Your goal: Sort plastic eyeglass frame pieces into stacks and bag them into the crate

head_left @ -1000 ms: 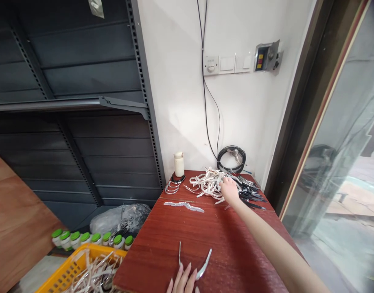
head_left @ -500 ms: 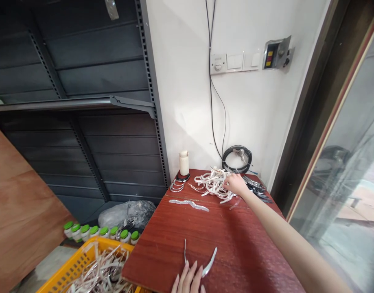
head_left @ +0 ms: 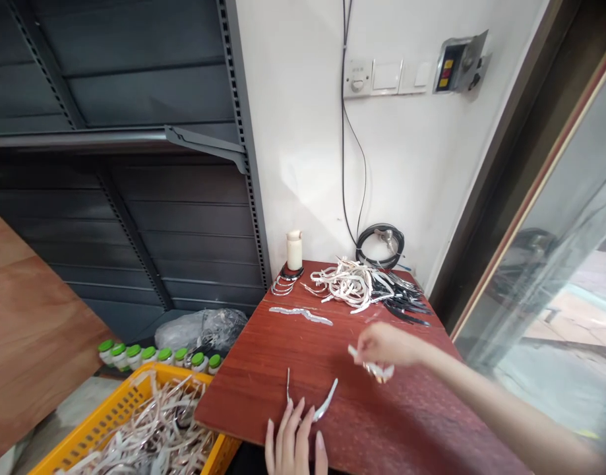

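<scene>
My left hand (head_left: 293, 441) lies at the table's front edge with its fingers stretched out and slightly apart. Its fingertips touch or nearly touch a curved white strip (head_left: 327, 400) and a thin pale strip (head_left: 288, 382) on the red-brown tabletop (head_left: 243, 389). Over the right half of the table, my right hand (head_left: 384, 344), a little blurred, pinches a short curved white strip (head_left: 379, 371). Beyond it is a tangled pile of white strips (head_left: 349, 284), with black strips (head_left: 406, 303) to its right. A wavy whitish strip (head_left: 303, 315) lies left of centre.
A cream bottle (head_left: 294, 249) and several hoops (head_left: 283, 285) stand at the back left corner, a black cable coil (head_left: 380, 245) against the wall. Left of the table is a yellow basket (head_left: 97, 410) of strips. Green-lidded jars (head_left: 149, 355) line the floor by dark shelving (head_left: 194, 218).
My right hand has come from the pile toward me, bringing a white strip. My left hand stays by the two strips at the front. The view has shifted slightly.
</scene>
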{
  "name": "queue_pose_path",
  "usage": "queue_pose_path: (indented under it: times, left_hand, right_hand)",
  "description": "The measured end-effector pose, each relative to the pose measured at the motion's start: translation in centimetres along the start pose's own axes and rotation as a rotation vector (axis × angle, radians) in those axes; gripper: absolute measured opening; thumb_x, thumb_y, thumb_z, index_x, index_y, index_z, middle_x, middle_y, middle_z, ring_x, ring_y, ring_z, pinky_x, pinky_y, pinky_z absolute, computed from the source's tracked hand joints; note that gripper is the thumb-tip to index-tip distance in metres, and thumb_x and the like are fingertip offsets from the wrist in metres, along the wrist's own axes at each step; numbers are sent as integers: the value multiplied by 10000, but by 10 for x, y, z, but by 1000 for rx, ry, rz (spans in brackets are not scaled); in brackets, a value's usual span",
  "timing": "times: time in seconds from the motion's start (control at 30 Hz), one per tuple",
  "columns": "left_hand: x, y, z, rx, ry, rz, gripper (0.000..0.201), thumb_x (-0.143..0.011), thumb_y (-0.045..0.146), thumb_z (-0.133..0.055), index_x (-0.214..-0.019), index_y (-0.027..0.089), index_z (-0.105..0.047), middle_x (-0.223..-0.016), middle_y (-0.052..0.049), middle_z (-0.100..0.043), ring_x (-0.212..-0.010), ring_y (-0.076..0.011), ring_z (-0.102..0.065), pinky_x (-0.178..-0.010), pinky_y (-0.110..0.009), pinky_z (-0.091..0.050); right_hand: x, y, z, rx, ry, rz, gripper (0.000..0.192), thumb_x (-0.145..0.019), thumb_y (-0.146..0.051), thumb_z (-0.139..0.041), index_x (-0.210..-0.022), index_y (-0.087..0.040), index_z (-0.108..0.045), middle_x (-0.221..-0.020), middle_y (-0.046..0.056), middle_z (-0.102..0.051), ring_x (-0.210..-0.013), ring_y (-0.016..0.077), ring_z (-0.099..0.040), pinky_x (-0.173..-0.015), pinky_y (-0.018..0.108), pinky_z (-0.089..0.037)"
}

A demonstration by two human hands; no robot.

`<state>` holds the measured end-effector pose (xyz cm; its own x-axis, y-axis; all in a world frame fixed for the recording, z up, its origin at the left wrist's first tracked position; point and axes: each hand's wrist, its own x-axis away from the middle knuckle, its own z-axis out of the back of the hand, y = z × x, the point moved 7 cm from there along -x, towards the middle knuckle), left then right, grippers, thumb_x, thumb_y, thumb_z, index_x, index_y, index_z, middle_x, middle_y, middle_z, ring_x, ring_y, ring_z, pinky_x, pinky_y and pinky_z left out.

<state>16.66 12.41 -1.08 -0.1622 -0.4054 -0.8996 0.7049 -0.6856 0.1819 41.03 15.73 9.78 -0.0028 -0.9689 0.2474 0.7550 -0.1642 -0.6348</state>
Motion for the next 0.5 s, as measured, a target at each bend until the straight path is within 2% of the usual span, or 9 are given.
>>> queue_pose_path:
  times: [0.07,0.13,0.23,0.33,0.4,0.5]
  left_hand:
    - [0,-3,4,9,-12,32,227,-867,276,-533,-1041,226,-670,-1047,-76,-754,-1040,-236,-683,-1170,-500,-257]
    - [0,-6,7,16,-17,59,188,-867,283,-547,-1000,233,-669,-1048,-82,-751,-1043,-242,-683,-1167,-536,-243]
    - [-2,-10,10,21,-15,77,160,-874,293,-547,-967,226,-659,-1040,-92,-750,-1032,-242,-688,-1165,-554,-237]
    - [-5,-11,14,-12,28,78,185,-877,302,-542,-982,201,-655,-1011,-114,-754,-996,-246,-703,-1170,-573,-224]
    - [-4,-4,15,-22,64,28,186,-862,290,-561,-986,194,-660,-984,-111,-759,-971,-238,-714,-1181,-555,-225]
    - [2,22,11,83,53,-84,172,-856,217,-551,-980,225,-670,-950,-63,-768,-998,-205,-717,-1168,-462,-321]
  right_hand:
    - [24,-1,-40,68,-15,11,81,-736,-274,-705,-699,-214,-743,-624,5,-726,-536,145,-647,-507,213,-415]
    - [41,-3,-68,107,11,23,57,-712,-268,-757,-675,-227,-741,-627,-6,-733,-565,143,-656,-542,214,-406]
    - [54,-6,-86,93,48,61,162,-780,-367,-737,-686,-236,-736,-647,-6,-741,-589,143,-663,-567,221,-397]
    - [50,-8,-67,107,131,103,326,-893,-485,-600,-734,-231,-727,-707,13,-750,-613,150,-662,-565,235,-380]
    - [37,-2,-38,201,248,85,369,-935,-501,-528,-769,-233,-721,-753,23,-750,-667,167,-671,-595,247,-385]
    - [7,16,18,394,510,-20,237,-948,-391,-522,-939,-254,-716,-919,30,-750,-832,198,-684,-688,255,-414]
